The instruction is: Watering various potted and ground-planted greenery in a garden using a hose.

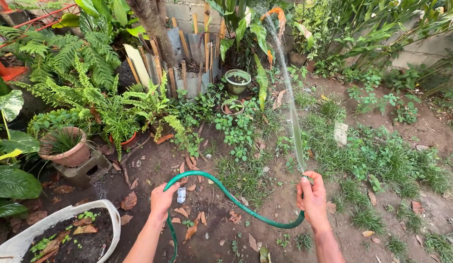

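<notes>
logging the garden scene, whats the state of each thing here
green hose: curved between both hands, spraying water
left hand: gripping the hose
right hand: closed around the hose end
clay pot: upright on a stand
white planter: filled with soil

Bare soil (pixel 265 243) between hands; white planter (pixel 112 229) crowding left.

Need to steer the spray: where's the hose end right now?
In the head view, right of centre, the hose end sits in the right hand, above bare soil beside grass.
</notes>
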